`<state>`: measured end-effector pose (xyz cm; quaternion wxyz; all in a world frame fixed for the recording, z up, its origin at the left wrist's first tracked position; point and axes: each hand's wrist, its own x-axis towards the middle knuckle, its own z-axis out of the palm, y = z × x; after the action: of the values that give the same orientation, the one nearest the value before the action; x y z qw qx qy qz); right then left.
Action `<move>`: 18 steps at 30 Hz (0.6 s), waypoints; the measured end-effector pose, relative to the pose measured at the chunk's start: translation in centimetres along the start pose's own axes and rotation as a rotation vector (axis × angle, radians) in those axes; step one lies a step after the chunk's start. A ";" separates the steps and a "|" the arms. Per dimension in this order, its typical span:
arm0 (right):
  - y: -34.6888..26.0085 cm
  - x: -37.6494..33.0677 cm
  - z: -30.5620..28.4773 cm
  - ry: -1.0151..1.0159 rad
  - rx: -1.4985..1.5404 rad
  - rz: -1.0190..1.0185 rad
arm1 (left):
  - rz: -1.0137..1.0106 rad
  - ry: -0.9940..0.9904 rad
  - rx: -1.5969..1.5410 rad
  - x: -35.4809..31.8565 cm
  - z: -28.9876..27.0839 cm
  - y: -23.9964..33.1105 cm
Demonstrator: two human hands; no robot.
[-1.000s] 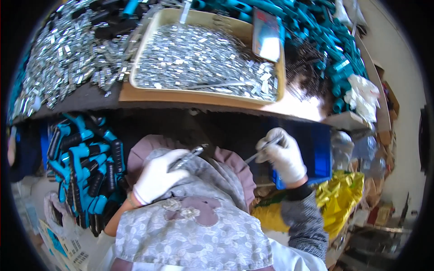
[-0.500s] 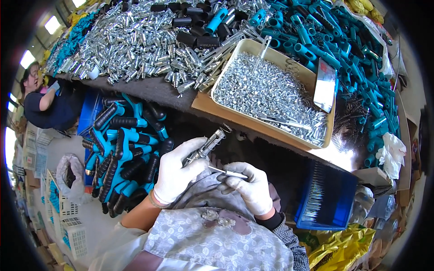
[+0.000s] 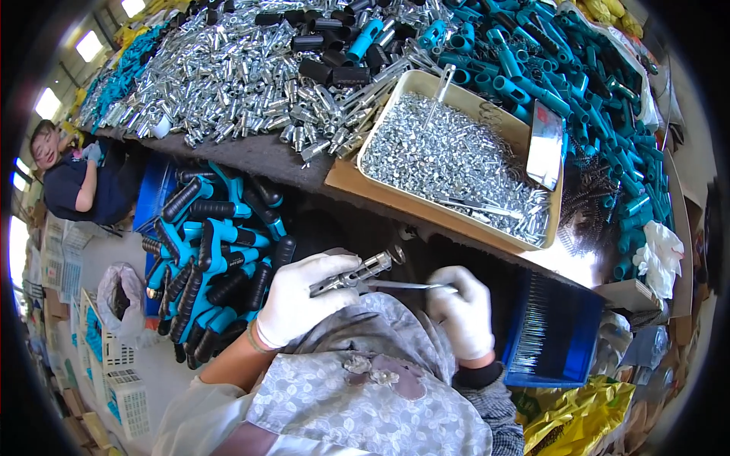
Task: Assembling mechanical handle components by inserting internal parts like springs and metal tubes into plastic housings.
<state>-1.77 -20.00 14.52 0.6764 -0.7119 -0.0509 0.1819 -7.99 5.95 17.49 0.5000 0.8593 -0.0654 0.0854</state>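
Right now, everything hangs around the shallow tan tray [image 3: 346, 176] of small silvery parts on the desk [image 3: 258, 156]. Starting far left of it: a heap of blue-and-black rubbery handles [image 3: 209, 262] sits below the desk edge, ribbed grips and smooth plastic mixed together.

Moving in, the left hand [image 3: 304, 300], in a white glove, sits just below the tray's near edge with its grip wrapped snugly around a metal tool body [image 3: 351, 275]. That piece is bright, hard steel, and its long axis runs from the left hand up and rightward, its ring end tilting towards the tray.

Next along, the right hand [image 3: 462, 311], also white-gloved, has its grip pinched narrow on a thin metal rod [image 3: 407, 286]. The rod lies nearly level, pointing left, its tip meeting the tool body. So the part lies straight left of the right hand, held by the left, both in front of a grey patterned cloth.

Far right of the tray, teal plastic handles [image 3: 601, 99] are piled high.
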 end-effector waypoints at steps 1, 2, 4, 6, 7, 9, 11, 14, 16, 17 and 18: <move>-1.0 -0.1 -1.2 0.055 0.102 0.039 | -0.021 -0.027 -0.001 -0.1 -0.4 -0.2; -2.5 -0.4 -2.0 0.089 0.091 0.049 | 0.008 -0.013 0.036 -0.2 -0.6 -0.6; -3.1 -0.3 -4.0 0.073 -0.007 -0.054 | 0.019 -0.044 0.049 -0.3 -0.9 -0.5; -4.2 -0.2 -3.9 0.024 -0.167 -0.084 | 0.035 -0.072 0.061 -0.4 -0.8 -0.2; -5.8 -0.3 -3.2 -0.038 -0.100 0.031 | 0.036 -0.074 0.059 -0.3 -0.7 0.0; -5.5 0.0 -3.1 -0.136 -0.247 -0.075 | 0.122 -0.110 0.113 -0.1 -0.4 0.4; -4.7 0.2 -2.4 -0.201 -0.299 -0.128 | 0.137 -0.155 0.092 0.2 -0.1 0.9; -5.0 0.2 -1.1 -0.278 -0.325 -0.143 | 0.132 -0.201 0.054 0.2 0.3 0.8; -4.2 0.1 -1.2 -0.303 -0.337 -0.227 | 0.116 -0.193 -0.044 -0.1 0.1 0.2; -4.2 0.0 -1.2 -0.313 -0.343 -0.241 | 0.118 -0.194 -0.046 -0.1 -0.1 0.1; -4.1 -0.1 -1.1 -0.327 -0.348 -0.254 | 0.127 -0.226 -0.035 -0.1 -0.3 0.0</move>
<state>-0.77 -20.76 18.63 0.5440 -0.7665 -0.2790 0.1967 -8.10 6.17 17.63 0.4982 0.8487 -0.1768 0.0184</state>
